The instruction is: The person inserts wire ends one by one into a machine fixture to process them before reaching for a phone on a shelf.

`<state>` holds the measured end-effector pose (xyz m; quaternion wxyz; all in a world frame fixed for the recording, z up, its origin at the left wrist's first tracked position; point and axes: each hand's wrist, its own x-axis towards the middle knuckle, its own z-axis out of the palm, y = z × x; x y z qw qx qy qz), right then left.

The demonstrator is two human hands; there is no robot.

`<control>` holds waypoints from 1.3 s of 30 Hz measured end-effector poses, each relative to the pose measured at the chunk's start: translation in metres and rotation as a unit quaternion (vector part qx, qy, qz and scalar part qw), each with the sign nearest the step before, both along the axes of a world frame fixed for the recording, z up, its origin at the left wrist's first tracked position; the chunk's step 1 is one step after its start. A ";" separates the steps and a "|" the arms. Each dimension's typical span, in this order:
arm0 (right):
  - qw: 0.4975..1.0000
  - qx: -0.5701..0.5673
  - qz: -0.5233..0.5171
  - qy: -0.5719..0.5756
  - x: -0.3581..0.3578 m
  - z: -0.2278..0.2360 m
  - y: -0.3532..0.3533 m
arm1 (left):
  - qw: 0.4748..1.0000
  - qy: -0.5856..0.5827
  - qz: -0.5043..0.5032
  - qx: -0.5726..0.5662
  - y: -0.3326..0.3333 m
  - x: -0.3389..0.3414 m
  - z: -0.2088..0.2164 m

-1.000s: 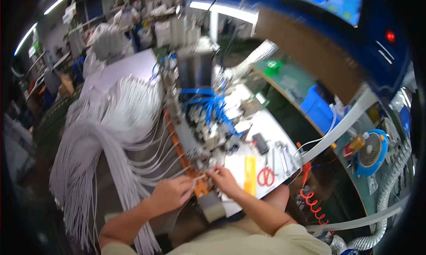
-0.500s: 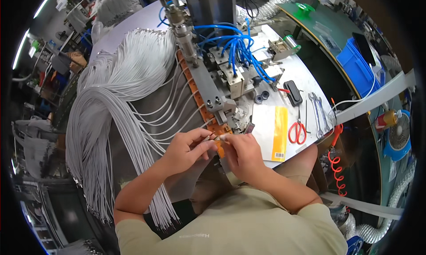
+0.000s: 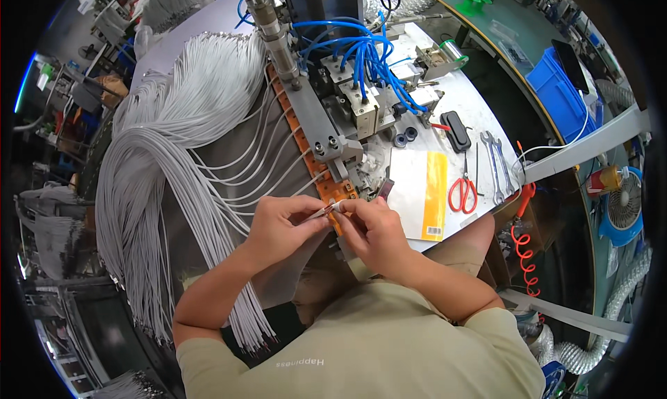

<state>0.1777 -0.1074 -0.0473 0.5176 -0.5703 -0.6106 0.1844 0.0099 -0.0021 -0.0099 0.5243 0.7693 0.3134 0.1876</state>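
Note:
My left hand (image 3: 274,226) is closed in a pinch on the end of a grey cable (image 3: 319,214), where thin reddish-brown wires show. Against it, the fingertips of my right hand (image 3: 381,232) are pinched on the same cable end; a small whitish piece at those tips is too small to name. Both hands hover over the near end of an orange slotted strip (image 3: 302,143). Several grey cables run leftward from that strip into a large bundle (image 3: 156,145) draped over the left side of the bench.
A machine with a metal arm (image 3: 300,103) and blue air tubes (image 3: 361,44) stands just ahead of my hands. On the right lie a white-and-yellow packet (image 3: 417,194), red-handled scissors (image 3: 463,194), wrenches (image 3: 497,166) and a black oblong case (image 3: 456,131). A coiled red hose (image 3: 526,260) hangs beyond.
The whole view has shifted slightly, with the bench higher in it. My right fingertips have come up closer to the left ones, and the cable end shows more plainly between them.

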 end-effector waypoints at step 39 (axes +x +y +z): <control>0.958 -0.165 -0.127 0.195 0.030 -0.022 0.000 | 0.996 0.020 -0.050 0.075 0.003 -0.003 0.002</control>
